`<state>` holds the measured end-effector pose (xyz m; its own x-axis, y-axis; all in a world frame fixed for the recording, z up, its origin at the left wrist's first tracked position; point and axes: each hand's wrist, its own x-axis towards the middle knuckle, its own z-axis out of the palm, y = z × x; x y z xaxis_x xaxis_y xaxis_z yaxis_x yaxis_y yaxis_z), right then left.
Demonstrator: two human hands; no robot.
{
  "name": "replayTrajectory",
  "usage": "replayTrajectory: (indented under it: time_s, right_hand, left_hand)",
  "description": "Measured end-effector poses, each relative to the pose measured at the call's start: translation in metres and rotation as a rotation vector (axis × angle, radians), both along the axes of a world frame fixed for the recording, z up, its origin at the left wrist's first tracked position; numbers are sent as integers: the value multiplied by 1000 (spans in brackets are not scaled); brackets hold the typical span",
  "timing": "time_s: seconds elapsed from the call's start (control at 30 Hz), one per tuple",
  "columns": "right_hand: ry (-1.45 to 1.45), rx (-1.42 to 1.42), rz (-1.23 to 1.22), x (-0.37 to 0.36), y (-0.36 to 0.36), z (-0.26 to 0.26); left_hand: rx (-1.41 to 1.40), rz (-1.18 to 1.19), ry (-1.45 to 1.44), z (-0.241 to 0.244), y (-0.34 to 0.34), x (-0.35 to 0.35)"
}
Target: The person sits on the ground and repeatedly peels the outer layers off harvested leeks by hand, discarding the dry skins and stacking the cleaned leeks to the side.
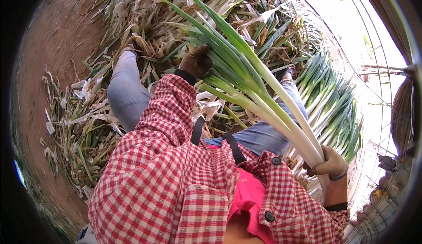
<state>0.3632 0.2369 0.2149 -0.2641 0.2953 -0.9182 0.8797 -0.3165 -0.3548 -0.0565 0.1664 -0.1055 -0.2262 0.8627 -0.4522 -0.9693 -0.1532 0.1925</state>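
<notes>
A bundle of several large green onions (260, 95) lies slantwise across the view, white stems at lower right and green leaves toward the top. My right hand (329, 165), in a tan glove, is closed around the white stems near their lower end. At the other end, my left hand (196, 61), in a dark brown glove, is curled against the left edge of the leaves. Whether its fingers grip any leaf is not clear, as they are partly hidden.
Heaped leaves and pale peelings (141, 10) cover the ground ahead and between my legs; another pile (85, 138) lies left, beside bare soil (52, 72). Many green onions lie in a row (333, 108) at my right. Wires and dark netting (402, 112) hang farther right.
</notes>
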Motion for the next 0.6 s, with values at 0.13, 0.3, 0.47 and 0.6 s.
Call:
replayTrajectory:
  time_s: [0.13, 0.3, 0.47, 0.6]
  right_hand:
    - [-3, 22, 3, 0, 0, -2]
    - [-56, 143, 168, -17, -2, 4]
    - [-240, 475, 578, -36, -11, 20]
    - [-247, 693, 834, -48, -19, 35]
  left_hand:
    - [14, -23, 66, -15, -19, 4]
    - [265, 27, 17, -34, -44, 0]
    - [437, -27, 156, -58, -49, -11]
    - [269, 90, 754, -76, -48, -11]
